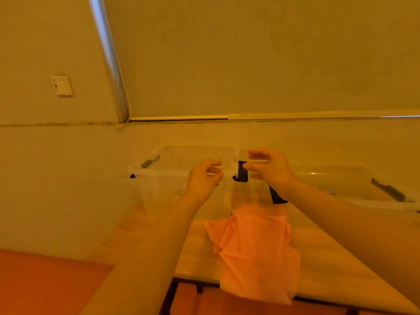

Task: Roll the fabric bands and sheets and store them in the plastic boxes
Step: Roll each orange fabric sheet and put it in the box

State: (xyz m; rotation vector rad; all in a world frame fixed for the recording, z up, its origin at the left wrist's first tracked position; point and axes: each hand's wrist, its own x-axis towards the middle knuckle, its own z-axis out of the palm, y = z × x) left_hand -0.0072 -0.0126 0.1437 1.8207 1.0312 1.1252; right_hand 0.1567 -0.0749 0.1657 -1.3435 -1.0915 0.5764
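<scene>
Both raised over the bench [322, 253], neither holding anything. Left hand [203, 178] loosely curled, thumb and fingertips close together but nothing seen between them; right hand [269, 170] wider, fingers spread and bent as if about to take hold of something.

Just behind and beneath the left hand: a clear plastic box [181, 164], lidless, mouth up, dark latch on its far left rim. Placed so, probably, to take rolls dropped straight in from above. Beyond the right hand and further to the right: a second clear box [347, 183], also open, with its own dark latch; whether the black clips between the two hands belong to one box or the other, cannot tell.

Below and nearer than both hands: an orange fabric sheet [256, 248], unrolled and crumpled, lying on the bench between the forearms and hanging over the near edge. Probably draped there for an easy reach, yet liable to slide off, given the overhang.

No rolls visible in either box, so judged early in the task. Open bench surface to the right of the sheet, good room for flattening and rolling; left of the left forearm the bench ends and the floor shows. Wall close behind the boxes, little room past them.
</scene>
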